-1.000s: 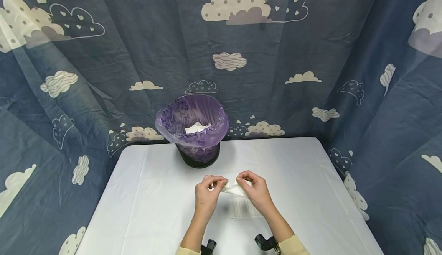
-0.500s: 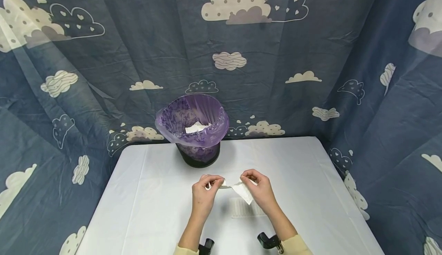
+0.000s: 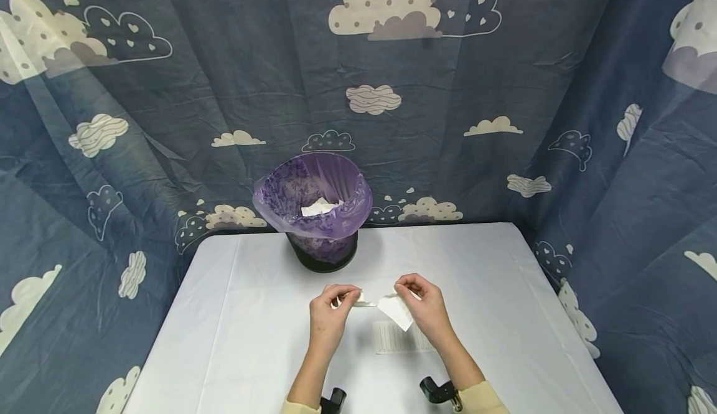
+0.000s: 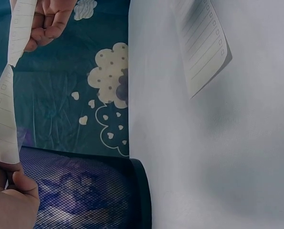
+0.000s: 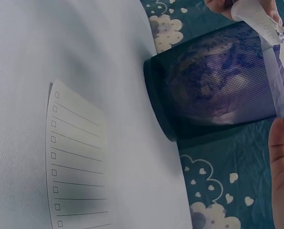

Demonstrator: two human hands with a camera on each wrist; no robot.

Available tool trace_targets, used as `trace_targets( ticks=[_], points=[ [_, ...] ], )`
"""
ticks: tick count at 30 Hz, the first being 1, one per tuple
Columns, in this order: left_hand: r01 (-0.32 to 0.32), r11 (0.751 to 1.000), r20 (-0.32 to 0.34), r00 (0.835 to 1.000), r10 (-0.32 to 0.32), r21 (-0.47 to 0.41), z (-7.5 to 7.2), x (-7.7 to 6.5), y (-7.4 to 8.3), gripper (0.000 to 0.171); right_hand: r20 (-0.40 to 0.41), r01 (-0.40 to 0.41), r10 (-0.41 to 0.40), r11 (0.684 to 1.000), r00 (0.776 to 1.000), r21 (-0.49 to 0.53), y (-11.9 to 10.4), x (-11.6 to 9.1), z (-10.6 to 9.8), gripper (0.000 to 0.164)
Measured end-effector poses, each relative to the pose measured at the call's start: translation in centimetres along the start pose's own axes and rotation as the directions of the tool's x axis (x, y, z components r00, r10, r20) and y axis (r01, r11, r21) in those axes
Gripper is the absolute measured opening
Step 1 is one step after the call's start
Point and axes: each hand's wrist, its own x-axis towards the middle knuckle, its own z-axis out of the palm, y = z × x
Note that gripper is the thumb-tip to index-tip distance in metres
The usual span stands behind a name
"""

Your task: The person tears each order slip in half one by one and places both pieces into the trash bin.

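Note:
A white lined paper slip with small checkboxes is torn nearly across between my hands, above the table. My left hand (image 3: 328,317) pinches one part (image 4: 3,126) between thumb and fingers. The other part (image 3: 396,311) hangs as a slanted flap from the fingertips of my right hand (image 3: 427,309). In the left wrist view both parts meet at one narrow point; I cannot tell whether they are still joined. A second checklist sheet (image 5: 77,157) lies on the table beneath my hands, partly hidden by my right arm in the head view.
A black mesh bin (image 3: 322,259) with a purple bag liner (image 3: 342,224) stands at the table's back edge, left of centre. White crumpled paper (image 3: 320,207) lies inside it. The white table (image 3: 476,277) is enclosed by blue cloud-print cloth (image 3: 426,121).
My hands have drawn apart, left hand leftward and right hand rightward. The paper between them has torn and narrowed, and the right part now hangs down as a flap.

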Motion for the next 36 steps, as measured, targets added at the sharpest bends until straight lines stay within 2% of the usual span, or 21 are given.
trace_targets(
  ticks=[8,15,24,30,36],
  points=[
    [0.029,1.0,-0.011,1.0,-0.029,-0.011,-0.3,0.2,-0.3,0.005,-0.01,-0.043,0.044,0.999,0.999,0.015,0.3,0.2,-0.5,0.006],
    [0.038,0.999,-0.037,0.999,-0.038,0.006,-0.5,0.3,-0.5,0.005,-0.01,-0.034,0.035,0.999,0.999,0.038,0.7,0.4,-1.0,0.01],
    [-0.002,1.0,-0.075,0.997,0.001,-0.009,-0.6,0.6,-0.4,0.004,-0.018,-0.016,0.016,1.0,1.0,-0.005,0.6,0.8,-0.6,0.004],
    [-0.029,0.999,-0.079,0.997,0.028,-0.013,-1.3,1.6,0.7,0.006,-0.004,0.022,-0.022,1.0,1.0,-0.018,-1.3,1.8,-0.1,0.006],
    [-0.132,0.991,-0.111,0.985,0.13,-0.011,-1.8,3.5,3.0,0.009,0.023,0.115,-0.115,0.993,0.993,0.009,-4.3,3.9,0.7,0.009]
  ],
)
